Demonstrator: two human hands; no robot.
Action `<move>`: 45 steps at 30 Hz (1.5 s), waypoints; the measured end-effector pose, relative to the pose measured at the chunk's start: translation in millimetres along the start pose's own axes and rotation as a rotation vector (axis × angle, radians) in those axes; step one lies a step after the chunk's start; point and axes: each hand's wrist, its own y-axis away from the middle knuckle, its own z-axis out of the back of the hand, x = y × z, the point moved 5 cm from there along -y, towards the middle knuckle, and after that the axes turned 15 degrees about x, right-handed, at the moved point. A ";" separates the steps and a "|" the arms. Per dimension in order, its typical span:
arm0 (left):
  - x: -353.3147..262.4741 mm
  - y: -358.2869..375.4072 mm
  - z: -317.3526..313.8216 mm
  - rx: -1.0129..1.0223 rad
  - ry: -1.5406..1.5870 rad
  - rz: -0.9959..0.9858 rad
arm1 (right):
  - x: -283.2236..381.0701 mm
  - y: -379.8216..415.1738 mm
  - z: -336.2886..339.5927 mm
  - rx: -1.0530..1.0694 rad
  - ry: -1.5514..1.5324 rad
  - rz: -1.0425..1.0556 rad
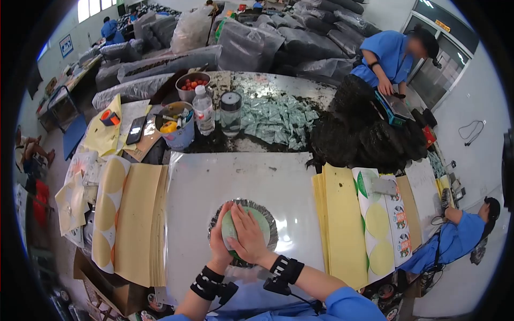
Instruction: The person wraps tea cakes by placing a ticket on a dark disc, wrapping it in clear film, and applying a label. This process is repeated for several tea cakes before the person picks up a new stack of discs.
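A round, flat pack (273, 227) in shiny, crinkled film lies in front of me, its edge dark and silvery. On top of it is a round pale-green label (261, 216). My right hand (249, 234) lies flat across the label, fingers stretched out and close together. Along the label's left side rests my left hand (218, 243), fingers extended and touching the pack. The hands cover much of the label's middle. Both wrists wear black straps with small devices. Under the pack is a glossy white board (198, 182).
Sheets of round stickers (377, 222) and yellow backing paper (140, 214) flank the board. Behind stand a bucket (179, 131), a bottle (203, 111), a jar (231, 115), green sachets (281, 117) and dark round cakes (369, 136). Co-workers in blue (393, 59) are at the right.
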 end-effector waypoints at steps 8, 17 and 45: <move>-50.5 33.3 54.5 -0.256 -1.307 0.078 | 18.3 -11.6 -19.9 0.176 0.511 -0.177; -16.7 42.9 77.2 -0.263 -1.138 0.195 | -60.7 43.9 51.6 -0.291 -0.061 -0.437; -203.2 225.8 189.0 -0.160 -0.960 0.722 | 79.9 75.8 -16.1 0.127 0.259 0.175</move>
